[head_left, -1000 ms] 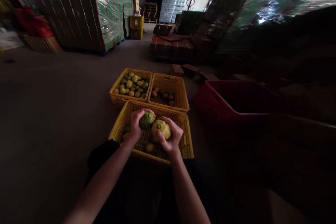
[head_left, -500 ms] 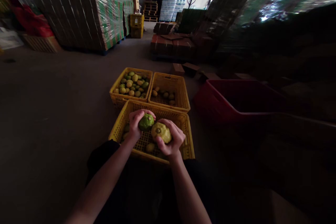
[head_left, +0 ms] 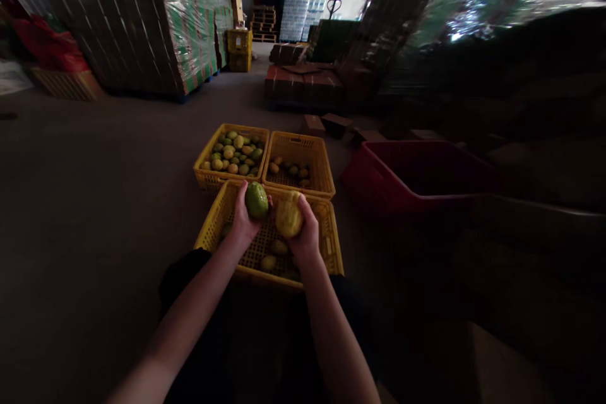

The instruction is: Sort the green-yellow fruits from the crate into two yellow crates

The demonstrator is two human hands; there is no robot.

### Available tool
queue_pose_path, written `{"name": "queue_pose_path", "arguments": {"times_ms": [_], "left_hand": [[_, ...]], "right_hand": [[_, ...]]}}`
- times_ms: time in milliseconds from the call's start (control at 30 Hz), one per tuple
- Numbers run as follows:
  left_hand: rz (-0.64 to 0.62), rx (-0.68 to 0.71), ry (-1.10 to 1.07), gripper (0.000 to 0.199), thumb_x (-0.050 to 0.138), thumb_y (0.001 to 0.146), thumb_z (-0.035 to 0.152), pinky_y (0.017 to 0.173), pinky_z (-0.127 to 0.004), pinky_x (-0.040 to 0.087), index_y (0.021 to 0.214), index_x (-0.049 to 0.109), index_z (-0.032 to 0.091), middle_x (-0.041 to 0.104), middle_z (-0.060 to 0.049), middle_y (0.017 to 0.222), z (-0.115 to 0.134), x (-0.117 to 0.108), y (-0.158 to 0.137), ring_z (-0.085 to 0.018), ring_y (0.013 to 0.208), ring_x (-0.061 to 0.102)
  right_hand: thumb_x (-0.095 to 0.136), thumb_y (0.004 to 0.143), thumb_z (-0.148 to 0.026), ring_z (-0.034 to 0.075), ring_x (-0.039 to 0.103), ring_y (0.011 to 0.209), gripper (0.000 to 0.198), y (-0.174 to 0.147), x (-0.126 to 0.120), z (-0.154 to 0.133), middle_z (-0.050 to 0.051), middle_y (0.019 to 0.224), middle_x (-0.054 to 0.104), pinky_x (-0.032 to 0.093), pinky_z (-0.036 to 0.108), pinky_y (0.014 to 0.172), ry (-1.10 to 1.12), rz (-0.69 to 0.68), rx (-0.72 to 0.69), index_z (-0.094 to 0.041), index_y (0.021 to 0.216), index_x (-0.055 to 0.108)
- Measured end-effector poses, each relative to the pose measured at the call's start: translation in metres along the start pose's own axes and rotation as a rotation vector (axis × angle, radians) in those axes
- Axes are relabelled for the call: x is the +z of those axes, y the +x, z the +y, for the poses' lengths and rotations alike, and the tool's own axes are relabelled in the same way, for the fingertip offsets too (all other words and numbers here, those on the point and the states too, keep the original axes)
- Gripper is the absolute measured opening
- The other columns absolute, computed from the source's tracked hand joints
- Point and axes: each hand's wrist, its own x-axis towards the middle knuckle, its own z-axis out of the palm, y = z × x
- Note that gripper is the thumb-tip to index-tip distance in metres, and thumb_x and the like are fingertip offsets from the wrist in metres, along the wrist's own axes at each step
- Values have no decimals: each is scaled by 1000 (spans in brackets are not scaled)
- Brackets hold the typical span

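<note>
My left hand (head_left: 245,221) is wrapped round a smooth-looking green fruit (head_left: 256,201), holding it above the near yellow crate (head_left: 208,233). Close beside it, my right hand (head_left: 307,230) grips a larger, ridged yellow fruit (head_left: 289,214). The two fruits are apart, with a narrow gap between them. Under my hands, a few yellowish fruits (head_left: 268,263) lie on the slatted crate floor; my hands and forearms cover part of the inside. The exact kind of fruit I cannot tell in this dim light.
Behind the near crate stand a yellow crate (head_left: 201,172) heaped with green and yellow fruits and another crate (head_left: 326,164) holding several. To the right is a red bin (head_left: 379,170). Cartons (head_left: 303,85) and wrapped stacks (head_left: 189,25) stand farther back.
Both hands have turned the fruits, so the stem ends that faced me no longer show. The hands moved slightly up and away from me; the view shifted a little.
</note>
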Motion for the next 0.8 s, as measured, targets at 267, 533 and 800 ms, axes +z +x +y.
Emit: {"name": "queue_pose_path", "arguments": {"times_ms": [267,533,800], "left_hand": [[-38,-35,129,37,45,93,44,48,-22,51,80,64,15,69,-6,70,-7,0,-13,-14,56,63],[-129,-100,112,46,35,97,42,72,-30,57,87,68,11,70,-9,74,-16,-3,-9,-20,78,70],[-118,-31,181,40,43,87,39,69,-32,56,70,66,12,66,-7,61,-14,-7,-14,-21,70,69]], "right_hand": [[59,79,-33,16,68,60,15,-3,-29,-35,-1,68,72,57,28,56,253,113,66,-20,80,66],[40,92,-29,17,70,69,30,-4,-43,-35,4,77,75,59,30,67,249,111,74,-18,90,67],[48,85,-45,19,65,55,37,-3,-33,-16,7,64,70,57,34,57,227,87,208,-14,79,67]]}}
